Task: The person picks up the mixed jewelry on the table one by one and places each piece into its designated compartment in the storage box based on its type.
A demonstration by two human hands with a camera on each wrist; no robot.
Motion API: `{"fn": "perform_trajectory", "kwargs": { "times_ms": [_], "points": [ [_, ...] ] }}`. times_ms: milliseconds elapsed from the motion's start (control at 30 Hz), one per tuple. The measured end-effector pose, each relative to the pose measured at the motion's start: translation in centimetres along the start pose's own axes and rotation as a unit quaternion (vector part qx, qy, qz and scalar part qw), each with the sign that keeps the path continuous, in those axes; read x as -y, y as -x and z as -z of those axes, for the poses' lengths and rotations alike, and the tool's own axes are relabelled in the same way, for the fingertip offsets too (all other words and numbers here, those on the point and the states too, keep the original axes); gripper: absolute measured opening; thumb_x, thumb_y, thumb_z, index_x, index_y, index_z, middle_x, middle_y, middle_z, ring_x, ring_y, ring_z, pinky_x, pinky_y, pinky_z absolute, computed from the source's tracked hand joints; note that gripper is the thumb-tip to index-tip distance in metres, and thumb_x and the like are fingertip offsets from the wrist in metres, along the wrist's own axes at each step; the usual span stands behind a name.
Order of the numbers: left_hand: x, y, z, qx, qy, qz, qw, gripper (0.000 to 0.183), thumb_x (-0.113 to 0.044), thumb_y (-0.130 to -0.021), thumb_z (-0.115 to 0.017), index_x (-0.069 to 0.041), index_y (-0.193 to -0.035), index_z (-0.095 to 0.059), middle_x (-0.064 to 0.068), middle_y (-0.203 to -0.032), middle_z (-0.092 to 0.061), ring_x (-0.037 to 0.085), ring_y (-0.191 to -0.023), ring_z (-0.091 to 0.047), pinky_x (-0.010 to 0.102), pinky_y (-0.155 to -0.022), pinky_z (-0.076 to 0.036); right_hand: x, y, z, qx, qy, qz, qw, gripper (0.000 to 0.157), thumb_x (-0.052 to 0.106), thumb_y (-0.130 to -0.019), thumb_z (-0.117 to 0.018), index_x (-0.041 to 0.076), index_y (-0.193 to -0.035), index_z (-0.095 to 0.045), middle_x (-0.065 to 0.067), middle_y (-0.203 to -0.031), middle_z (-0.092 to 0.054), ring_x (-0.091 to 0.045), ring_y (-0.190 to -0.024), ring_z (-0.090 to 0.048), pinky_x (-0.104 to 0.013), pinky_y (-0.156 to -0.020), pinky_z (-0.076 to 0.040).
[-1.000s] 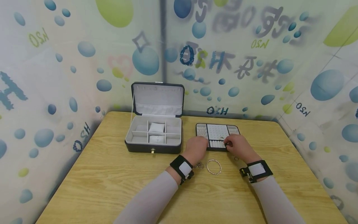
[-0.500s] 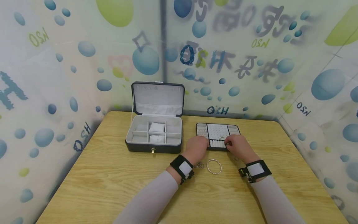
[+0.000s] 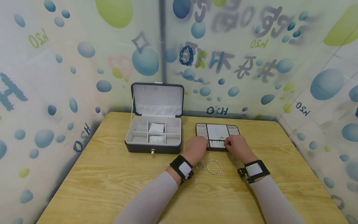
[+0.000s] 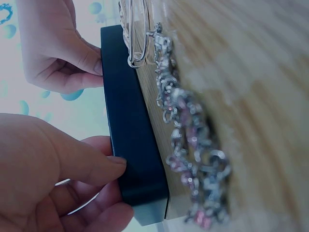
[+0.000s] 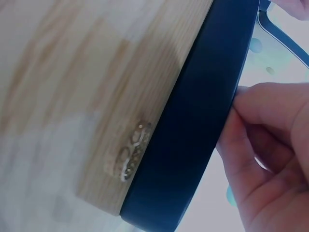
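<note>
A dark-sided jewelry tray [image 3: 218,132] with white compartments and ring rolls [image 3: 216,143] lies on the table. My left hand [image 3: 195,148] grips its front left corner, thumb [image 4: 113,166] over the edge in the left wrist view. At the right end of the ring rolls is my right hand [image 3: 239,147], thumb and index finger [image 5: 256,104] brought together; anything between them is hidden. A silver bangle [image 3: 214,167] and a chain bracelet with pink stones [image 4: 183,130] lie before the tray. A ring [image 5: 133,151] lies close to its front wall. Something small and shiny [image 3: 222,138] sits on the tray's pad.
An open jewelry box [image 3: 153,147] stands left of the tray, lid [image 3: 158,99] raised, with two white cushions [image 3: 157,128] in its middle compartments. Behind the wooden table [image 3: 112,177] rises a patterned wall [image 3: 237,102].
My right hand and wrist have shifted very slightly left, covering more of the ring on the table. The left hand and the tray keep their places.
</note>
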State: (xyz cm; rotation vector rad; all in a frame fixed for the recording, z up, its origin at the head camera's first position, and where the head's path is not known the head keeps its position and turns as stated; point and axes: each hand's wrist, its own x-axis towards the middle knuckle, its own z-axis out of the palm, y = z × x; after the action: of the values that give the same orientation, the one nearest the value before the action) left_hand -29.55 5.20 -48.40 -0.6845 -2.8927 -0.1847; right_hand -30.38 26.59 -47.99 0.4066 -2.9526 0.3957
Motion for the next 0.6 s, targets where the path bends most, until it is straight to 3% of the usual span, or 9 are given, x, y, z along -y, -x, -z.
{"fn": "perform_trajectory", "kwargs": {
  "times_ms": [367,600],
  "points": [
    [0.02,0.15,-0.15,-0.012,-0.004,-0.002,0.9999,0.023,-0.012,-0.098,-0.071,-0.023,-0.079,-0.077,-0.005,-0.081,-0.074,0.011,-0.069,-0.065,0.032,-0.050,-0.049,0.17,0.06,-0.39,-0.019,0.001,0.016,1.000,0.010,-0.002,-0.090,-0.077,0.005,-0.084,-0.079,-0.009,-0.087,-0.076,-0.021,-0.079,-0.065,-0.045,-0.078,-0.060],
    [0.00,0.12,-0.14,-0.012,0.002,0.000,0.9999,0.023,-0.012,-0.098,-0.072,-0.024,-0.079,-0.078,-0.006,-0.081,-0.074,0.011,-0.068,-0.064,0.031,-0.049,-0.048,0.24,0.04,-0.27,-0.009,-0.004,0.001,1.000,0.012,-0.002,-0.092,-0.075,0.007,-0.083,-0.077,-0.007,-0.085,-0.073,-0.020,-0.077,-0.060,-0.042,-0.074,-0.057]
  ]
}}
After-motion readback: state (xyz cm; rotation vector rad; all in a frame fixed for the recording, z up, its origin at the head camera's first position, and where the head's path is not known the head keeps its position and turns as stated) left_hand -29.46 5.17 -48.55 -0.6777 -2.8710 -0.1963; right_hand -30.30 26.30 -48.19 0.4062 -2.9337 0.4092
